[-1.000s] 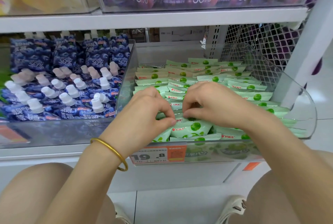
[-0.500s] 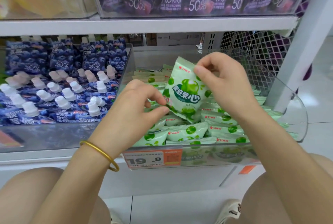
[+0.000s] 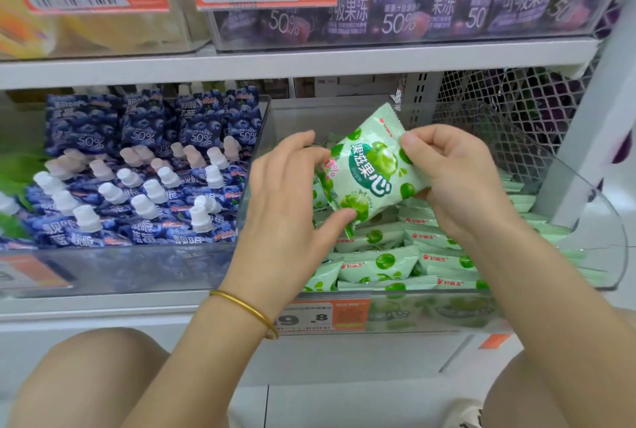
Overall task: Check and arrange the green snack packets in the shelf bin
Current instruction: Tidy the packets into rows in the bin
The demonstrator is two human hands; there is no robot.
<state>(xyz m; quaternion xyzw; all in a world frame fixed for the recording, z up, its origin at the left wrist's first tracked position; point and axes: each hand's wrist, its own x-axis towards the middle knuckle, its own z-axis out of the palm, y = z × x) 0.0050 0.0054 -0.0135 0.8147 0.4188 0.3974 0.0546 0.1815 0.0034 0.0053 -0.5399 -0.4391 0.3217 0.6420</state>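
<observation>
Shelf bin [image 3: 592, 221]: left hand [image 3: 285, 214], right hand [image 3: 457, 183] pinch green packet [image 3: 371, 169] above stack [image 3: 378, 266].

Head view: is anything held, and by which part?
One green snack packet, raised over the bin. The right hand pinches its right edge near the top; the left hand grips its lower left edge, thumb at the bottom corner.

A pale green packet [image 3: 373, 169] with darker green apples and white lettering sits between the left hand [image 3: 285, 207] and right hand [image 3: 457, 180]; left of them, dark blue pouches [image 3: 203, 125] with white caps [image 3: 155, 191].
</observation>
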